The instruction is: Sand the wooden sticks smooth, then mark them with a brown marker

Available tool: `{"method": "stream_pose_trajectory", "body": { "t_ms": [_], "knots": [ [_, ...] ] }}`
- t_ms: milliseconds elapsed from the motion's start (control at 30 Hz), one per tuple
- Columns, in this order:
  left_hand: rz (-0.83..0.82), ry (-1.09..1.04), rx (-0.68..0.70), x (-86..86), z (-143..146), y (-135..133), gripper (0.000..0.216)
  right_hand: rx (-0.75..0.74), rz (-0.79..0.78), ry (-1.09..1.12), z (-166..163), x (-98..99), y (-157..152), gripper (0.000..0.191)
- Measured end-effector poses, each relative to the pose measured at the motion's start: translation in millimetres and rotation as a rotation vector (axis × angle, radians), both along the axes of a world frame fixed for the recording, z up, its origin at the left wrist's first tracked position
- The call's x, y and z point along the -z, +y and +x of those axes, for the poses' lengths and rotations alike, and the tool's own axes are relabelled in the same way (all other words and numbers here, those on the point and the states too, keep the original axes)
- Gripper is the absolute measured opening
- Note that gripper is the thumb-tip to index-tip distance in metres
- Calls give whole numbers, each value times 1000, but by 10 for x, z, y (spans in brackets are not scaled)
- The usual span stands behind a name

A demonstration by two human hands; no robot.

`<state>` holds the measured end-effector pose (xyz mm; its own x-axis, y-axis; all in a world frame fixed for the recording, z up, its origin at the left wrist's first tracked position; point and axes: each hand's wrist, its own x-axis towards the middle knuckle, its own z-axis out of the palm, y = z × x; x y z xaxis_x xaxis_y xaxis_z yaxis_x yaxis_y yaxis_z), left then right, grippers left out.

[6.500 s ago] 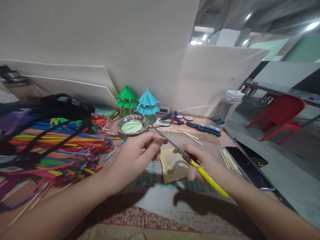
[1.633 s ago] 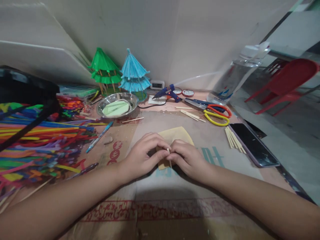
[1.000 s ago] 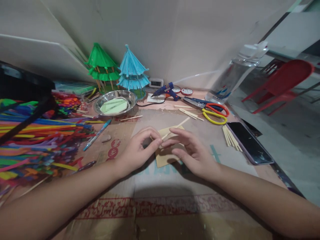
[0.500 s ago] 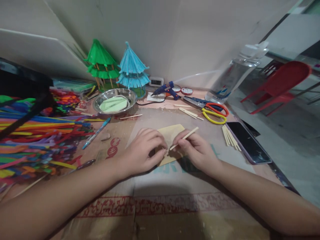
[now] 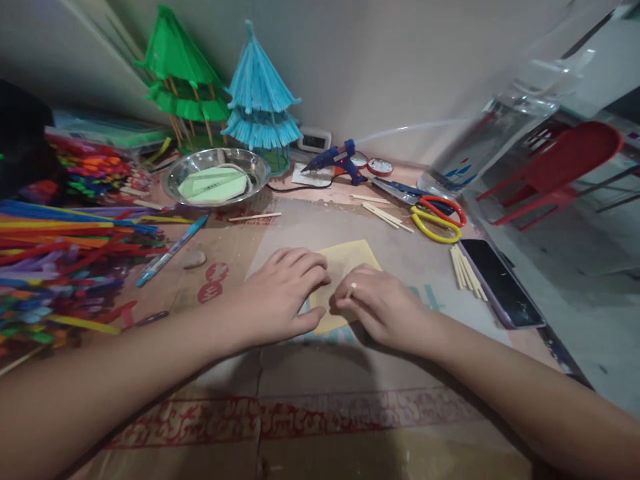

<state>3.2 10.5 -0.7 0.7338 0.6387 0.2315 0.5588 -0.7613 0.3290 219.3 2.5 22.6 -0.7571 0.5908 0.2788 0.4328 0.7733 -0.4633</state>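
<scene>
Both hands (image 5: 283,293) are over a yellow sheet (image 5: 350,255) (right one (image 5: 380,307) gripping a stick (image 5: 353,286)).

A smooth grey wall (image 5: 400,73) rises across the background at twelve o'clock, darkening toward eleven, with a pale board (image 5: 55,40) slanting at ten o'clock. Beneath it, a pinkish table (image 5: 345,191) fills the foreground through six o'clock, where dim, cool light leaves a broad shadow (image 5: 320,380); its right edge runs diagonally past four o'clock. Beyond that edge, a red chair (image 5: 583,160), partly blurred, stands between two and three o'clock on a grey floor (image 5: 590,293).
</scene>
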Motion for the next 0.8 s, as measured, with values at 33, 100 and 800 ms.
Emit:
{"method": "stream_pose_trajectory", "body": {
  "t_ms": [33,100,800],
  "knots": [
    [1,5,2,6,1,1,35,0,-5,8,-4,0,-8,21],
    [5,19,1,21,5,7,31,-15,31,27,-12,8,-23,23],
    [3,9,12,36,-37,12,54,-14,10,35,-27,47,-42,16]
  ]
}}
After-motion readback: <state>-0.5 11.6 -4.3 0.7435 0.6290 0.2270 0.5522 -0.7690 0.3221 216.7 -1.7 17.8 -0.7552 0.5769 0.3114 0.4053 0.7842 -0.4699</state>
